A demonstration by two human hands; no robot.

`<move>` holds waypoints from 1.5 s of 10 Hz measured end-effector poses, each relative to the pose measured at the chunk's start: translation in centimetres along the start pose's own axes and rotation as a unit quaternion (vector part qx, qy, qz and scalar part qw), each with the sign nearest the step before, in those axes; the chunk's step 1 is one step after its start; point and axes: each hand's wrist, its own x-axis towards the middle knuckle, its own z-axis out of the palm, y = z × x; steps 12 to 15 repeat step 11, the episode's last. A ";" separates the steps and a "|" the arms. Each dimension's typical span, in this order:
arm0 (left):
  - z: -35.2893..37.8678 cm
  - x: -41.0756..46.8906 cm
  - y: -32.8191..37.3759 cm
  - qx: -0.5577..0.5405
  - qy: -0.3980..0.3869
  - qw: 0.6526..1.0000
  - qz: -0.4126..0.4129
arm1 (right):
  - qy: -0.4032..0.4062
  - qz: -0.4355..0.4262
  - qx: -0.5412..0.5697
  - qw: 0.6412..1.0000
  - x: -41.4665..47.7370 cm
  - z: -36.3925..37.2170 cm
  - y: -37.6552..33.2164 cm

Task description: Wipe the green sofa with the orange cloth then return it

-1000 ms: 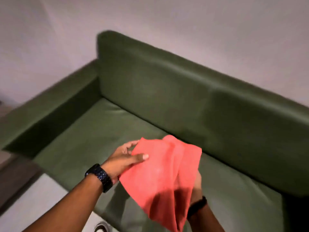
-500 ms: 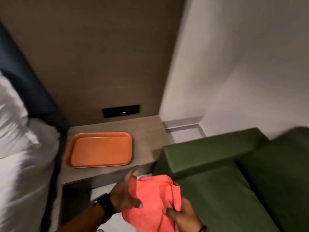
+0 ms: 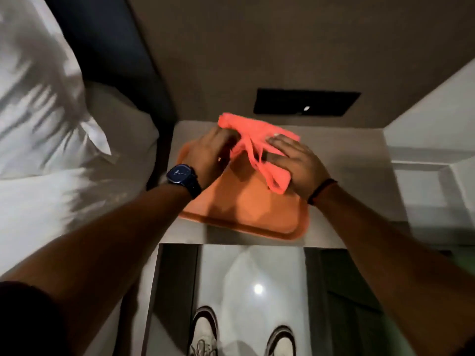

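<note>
The orange cloth (image 3: 253,142) is bunched and stretched between both hands, just above the orange tray (image 3: 246,206). My left hand (image 3: 208,155), with a dark watch on the wrist, grips its left part. My right hand (image 3: 295,163), with a dark band on the wrist, holds its right part, and a fold hangs down under the palm. The tray lies on a grey bedside shelf (image 3: 341,176). A dark sliver of the green sofa (image 3: 359,317) shows at the lower right.
A bed with white pillow and sheets (image 3: 51,124) fills the left side, with a dark headboard (image 3: 110,55) behind it. A black wall panel (image 3: 305,102) sits above the shelf. My two shoes (image 3: 241,335) stand on the glossy floor below.
The view swung from the sofa to the bedside shelf. Both hands carried the cloth leftwards and forwards, and it now hangs bunched over the orange tray.
</note>
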 end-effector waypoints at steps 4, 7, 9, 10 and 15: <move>5.3 -7.8 -7.2 0.136 -0.219 0.966 0.010 | -0.158 0.070 0.041 0.984 -6.8 11.4 0.7; 9.2 -4.9 -5.3 0.155 -0.163 0.971 -0.079 | -0.155 0.150 -0.014 0.976 -4.6 13.1 -1.1; 11.5 -5.6 -6.4 0.205 -0.361 0.898 -0.148 | -0.258 0.156 -0.050 0.952 -5.3 14.6 -0.1; 11.0 -5.7 -5.7 0.215 -0.315 0.913 -0.142 | -0.249 0.158 -0.041 0.955 -4.9 13.6 -0.6; 9.0 -4.7 -3.8 0.221 -0.247 0.935 -0.130 | -0.154 0.193 0.016 0.969 -3.6 10.5 -1.1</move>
